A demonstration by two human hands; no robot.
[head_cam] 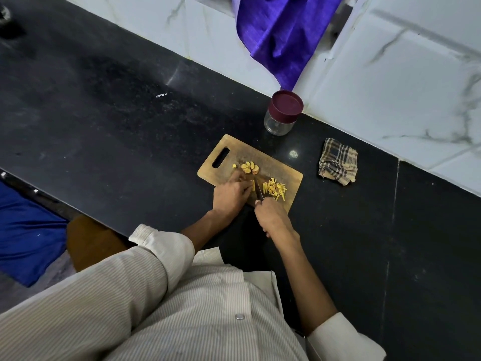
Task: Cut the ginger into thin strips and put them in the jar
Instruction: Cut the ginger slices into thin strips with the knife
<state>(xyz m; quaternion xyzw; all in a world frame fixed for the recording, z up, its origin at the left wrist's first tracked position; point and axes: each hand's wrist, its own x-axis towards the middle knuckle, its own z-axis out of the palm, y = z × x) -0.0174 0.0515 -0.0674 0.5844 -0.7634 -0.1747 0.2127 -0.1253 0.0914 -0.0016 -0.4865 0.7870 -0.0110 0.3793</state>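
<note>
A wooden cutting board [281, 168] lies on the black counter. My left hand [230, 194] holds a small yellow ginger piece [252, 185] down on the board with curled fingers. My right hand [272, 216] grips a knife [259, 191], its blade standing just right of that piece. A pile of thin ginger strips [274, 188] lies right of the blade. Several ginger slices [249, 168] sit farther back on the board. The clear jar [282, 115] with a maroon lid on stands behind the board, near the wall.
A folded checked cloth [338, 161] lies on the black counter [117, 121] right of the board. A purple cloth [281, 35] hangs down the tiled wall above the jar. Blue fabric [26, 230] shows below the counter's front edge at left.
</note>
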